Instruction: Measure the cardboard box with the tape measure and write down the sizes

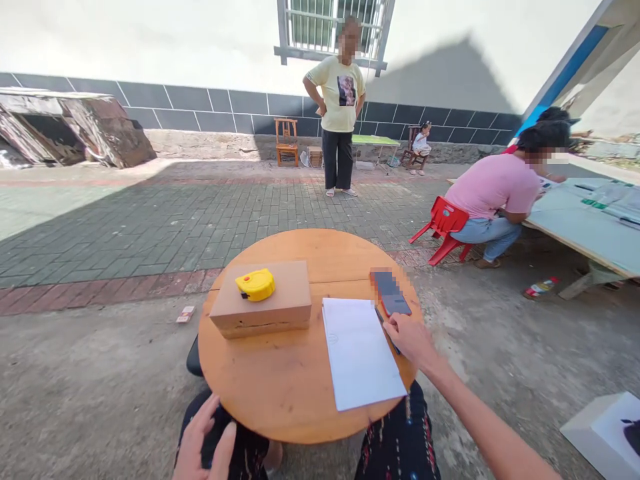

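**Head view: right hand on a pen at the round table, left hand loose in the lap**

Head view, lower right of centre: the right hand [411,339] lies at the table's right edge, its fingers bent over a thin dark pen [381,317]. Whether they actually pinch the pen cannot be told. The fingertips reach the near end of a dark flat phone [394,301], which lies just above the hand in the frame. At the bottom left, the left hand [203,445] rests on a dark-clothed knee with its fingers spread and holds nothing.

Left of the pen, and touching it, lies a white paper pad [360,353] on the round wooden table [280,393]. Further left sits a flat brown cardboard box [270,308] with a yellow tape measure [255,285] on top.

Beyond the table, at top centre, a person in a pale yellow shirt [340,93] stands on the brick paving. At the right, a person in a pink shirt [493,190] sits on a red plastic chair [443,223] and leans over a long pale board [585,230].
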Tool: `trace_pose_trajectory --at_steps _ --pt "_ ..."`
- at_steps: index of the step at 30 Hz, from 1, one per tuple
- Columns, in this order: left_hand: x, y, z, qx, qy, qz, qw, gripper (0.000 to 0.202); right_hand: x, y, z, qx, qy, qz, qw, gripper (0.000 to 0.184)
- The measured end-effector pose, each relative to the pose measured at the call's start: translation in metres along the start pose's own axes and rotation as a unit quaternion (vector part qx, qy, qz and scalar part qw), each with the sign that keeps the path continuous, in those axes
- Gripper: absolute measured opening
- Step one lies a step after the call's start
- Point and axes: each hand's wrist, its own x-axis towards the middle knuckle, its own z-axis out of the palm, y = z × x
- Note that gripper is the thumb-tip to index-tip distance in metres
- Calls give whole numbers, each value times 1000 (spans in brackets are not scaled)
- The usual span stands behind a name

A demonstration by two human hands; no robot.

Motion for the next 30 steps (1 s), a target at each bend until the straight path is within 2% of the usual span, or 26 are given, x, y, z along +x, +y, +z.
trace_pose_trajectory --at_steps 2,4,7,9,11,14,17,20,23,27,30 --pt "-23 5 13 15 -2 66 998 40 -6 5 11 -18 3 12 1000 20" --pt "-35 13 27 33 -39 140 989 35 -9 6 16 -22 4 20 1000 20" --pt "-40 25 50 62 -93 232 966 33 -13 11 13 -4 13 24 1000 25" --pt "-42 30 70 79 -93 285 951 33 -17 17 8 24 23 17 999 26" --pt "-46 33 93 100 -96 345 928 35 -20 22 6 59 30 5 998 26" --pt "-53 35 130 149 -133 426 883 34 -16 21 8 102 46 -16 994 30" --pt "-54 35 153 203 -143 476 844 43 3 8 14 124 70 -38 989 36" --pt "-47 34 154 234 -142 546 792 52 30 -10 21 130 80 -65 986 37" --pt "-38 33 143 264 -127 592 751 52 53 -23 30 126 78 -82 986 35" --pt "-33 34 127 295 -74 626 718 45 65 -29 42 128 58 -92 986 31" --pt "-36 31 125 295 -71 625 719 43 65 -30 44 153 47 -97 982 29"
